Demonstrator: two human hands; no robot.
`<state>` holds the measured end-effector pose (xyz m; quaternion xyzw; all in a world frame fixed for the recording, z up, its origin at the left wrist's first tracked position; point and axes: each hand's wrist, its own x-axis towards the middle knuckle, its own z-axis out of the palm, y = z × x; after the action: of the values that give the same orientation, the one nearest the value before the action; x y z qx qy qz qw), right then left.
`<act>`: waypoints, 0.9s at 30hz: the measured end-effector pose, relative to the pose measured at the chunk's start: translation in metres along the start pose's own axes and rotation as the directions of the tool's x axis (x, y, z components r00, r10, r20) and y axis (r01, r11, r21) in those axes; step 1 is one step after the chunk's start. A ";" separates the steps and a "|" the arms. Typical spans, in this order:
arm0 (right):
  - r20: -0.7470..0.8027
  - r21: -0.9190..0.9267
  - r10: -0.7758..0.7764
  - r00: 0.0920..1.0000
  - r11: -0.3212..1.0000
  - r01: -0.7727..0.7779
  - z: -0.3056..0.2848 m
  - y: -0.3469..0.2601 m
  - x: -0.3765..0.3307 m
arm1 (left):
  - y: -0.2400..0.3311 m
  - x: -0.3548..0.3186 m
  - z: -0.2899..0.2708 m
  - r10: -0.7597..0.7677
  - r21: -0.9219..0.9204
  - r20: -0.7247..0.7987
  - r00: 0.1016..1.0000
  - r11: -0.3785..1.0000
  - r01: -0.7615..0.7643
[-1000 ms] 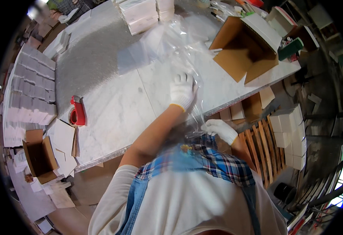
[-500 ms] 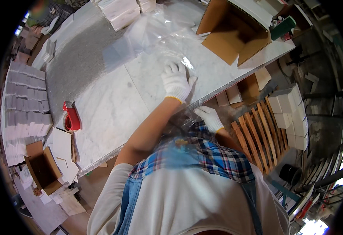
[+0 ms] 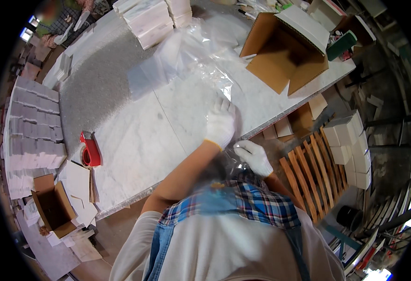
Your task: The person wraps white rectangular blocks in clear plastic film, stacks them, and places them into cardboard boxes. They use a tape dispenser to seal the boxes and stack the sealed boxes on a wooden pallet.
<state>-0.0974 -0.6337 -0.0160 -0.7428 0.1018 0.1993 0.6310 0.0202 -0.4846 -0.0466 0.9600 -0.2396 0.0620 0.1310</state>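
Observation:
Both of my hands wear white knit gloves with a yellow cuff edge. Clear plastic bags lie loosely spread over the table, and see-through plastic runs from them under my left hand and over the near edge. My left hand lies palm down on that plastic, fingers close together and slightly bent. Beyond the table's edge, close to my body, my right hand is closed with thumb and fingertips on the plastic. The plastic below it is hard to make out against my plaid apron.
A red tape dispenser lies left. An open cardboard box stands at the far right, white stacks at the back. A slatted wooden pallet with white boxes stands right. Another person is at far left.
My left hand has slid toward me and slightly right along the plastic, its fingers drawing together. My right hand has closed on the plastic near the edge. The view has shifted slightly.

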 end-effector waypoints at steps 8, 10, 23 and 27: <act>0.096 -0.546 0.068 0.993 0.838 -0.005 -0.056 0.055 0.016 | 0.023 -0.019 -0.004 -0.037 -0.064 -0.151 0.988 0.998 0.028; 0.076 -0.707 0.086 0.993 0.707 -0.008 -0.056 0.083 0.030 | 0.025 -0.021 -0.008 -0.039 -0.069 -0.123 0.992 0.997 0.031; -0.166 -0.913 0.103 0.981 0.359 -0.192 -0.115 0.066 0.072 | 0.027 -0.012 -0.017 -0.065 0.013 0.025 0.998 0.998 0.065; -0.099 -0.873 -0.045 0.994 0.483 -0.066 -0.122 0.024 0.064 | 0.027 -0.006 -0.014 -0.053 -0.024 0.018 0.998 0.998 0.054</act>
<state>-0.0289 -0.7507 -0.0502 -0.9694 0.0248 0.1867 0.1576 0.0019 -0.5010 -0.0287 0.9649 -0.2157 0.0471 0.1422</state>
